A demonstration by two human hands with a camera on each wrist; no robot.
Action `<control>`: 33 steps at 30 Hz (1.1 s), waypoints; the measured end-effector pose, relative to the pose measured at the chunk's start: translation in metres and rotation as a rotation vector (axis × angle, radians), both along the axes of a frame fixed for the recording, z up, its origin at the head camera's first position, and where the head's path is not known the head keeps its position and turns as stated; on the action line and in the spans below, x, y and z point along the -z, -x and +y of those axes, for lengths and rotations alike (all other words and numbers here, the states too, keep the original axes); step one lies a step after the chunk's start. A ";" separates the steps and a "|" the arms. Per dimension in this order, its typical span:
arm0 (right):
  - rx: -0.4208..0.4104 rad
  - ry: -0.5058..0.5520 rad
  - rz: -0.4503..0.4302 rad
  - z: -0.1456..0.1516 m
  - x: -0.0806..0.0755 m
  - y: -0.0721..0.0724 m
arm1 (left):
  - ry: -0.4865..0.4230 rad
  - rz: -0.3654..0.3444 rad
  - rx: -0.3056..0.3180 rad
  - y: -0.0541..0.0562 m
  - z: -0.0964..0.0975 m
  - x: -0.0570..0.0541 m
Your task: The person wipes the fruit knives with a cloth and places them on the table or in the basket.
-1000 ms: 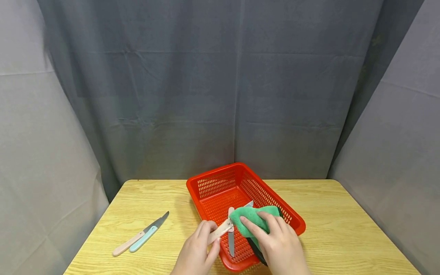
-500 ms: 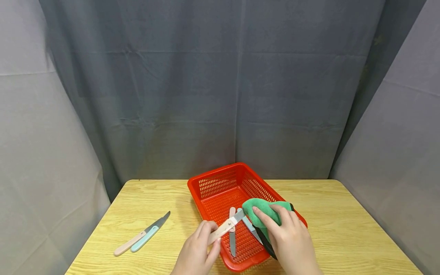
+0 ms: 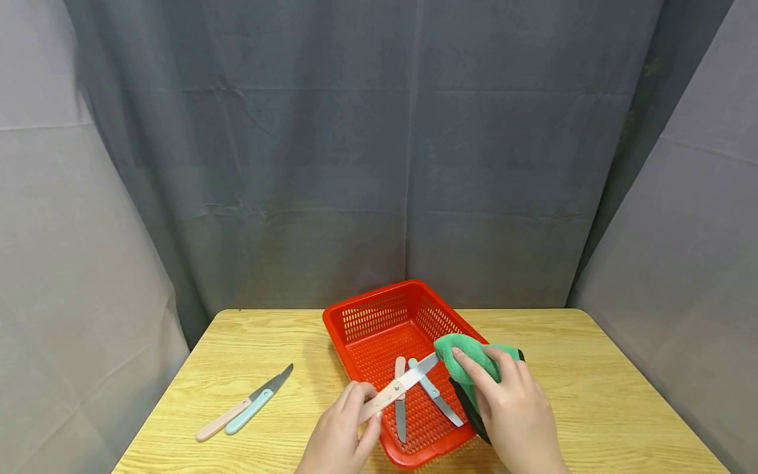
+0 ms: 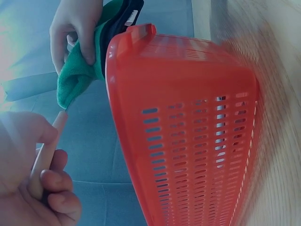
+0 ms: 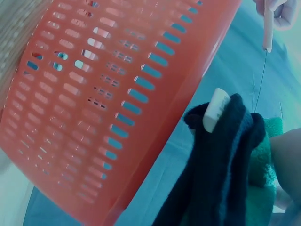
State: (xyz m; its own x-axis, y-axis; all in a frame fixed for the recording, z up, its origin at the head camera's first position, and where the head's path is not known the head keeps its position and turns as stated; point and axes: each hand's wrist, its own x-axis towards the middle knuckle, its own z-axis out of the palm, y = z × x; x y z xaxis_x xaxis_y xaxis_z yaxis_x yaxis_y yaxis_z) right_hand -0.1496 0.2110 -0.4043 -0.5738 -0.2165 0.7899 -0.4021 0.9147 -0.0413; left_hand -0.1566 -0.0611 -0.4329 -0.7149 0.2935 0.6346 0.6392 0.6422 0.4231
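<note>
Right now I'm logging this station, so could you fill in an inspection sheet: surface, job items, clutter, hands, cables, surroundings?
Surface: wood-grain table.
Job items: held knife raised above the red basket, its tip at the green cloth; pink-handled knife and blue-handled knife in the basket; two more knives side by side on the table, left of it.
Clutter: nothing seen.
Hands: left hand grips the held knife's handle; right hand holds the cloth.
Cables: nothing seen.
Surroundings: dark grey backdrop behind, paler sheets at both sides.
</note>
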 end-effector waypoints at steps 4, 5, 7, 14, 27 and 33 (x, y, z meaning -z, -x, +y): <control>0.009 0.024 0.035 0.002 -0.002 -0.002 | -0.003 -0.046 0.002 0.000 -0.001 -0.001; 0.010 0.029 0.049 0.002 -0.002 -0.003 | -0.006 -0.053 0.000 0.000 -0.001 -0.001; 0.015 0.034 0.059 0.002 -0.002 -0.003 | -0.010 -0.064 -0.007 0.000 -0.001 -0.001; 0.032 0.033 0.065 0.007 0.001 -0.003 | -0.042 -0.093 -0.027 0.001 -0.001 -0.002; 0.038 0.043 0.104 0.010 0.002 -0.003 | -0.092 -0.170 -0.061 0.000 -0.001 -0.004; 0.034 0.043 0.091 0.010 0.003 -0.002 | -0.087 -0.185 -0.067 0.001 -0.001 -0.004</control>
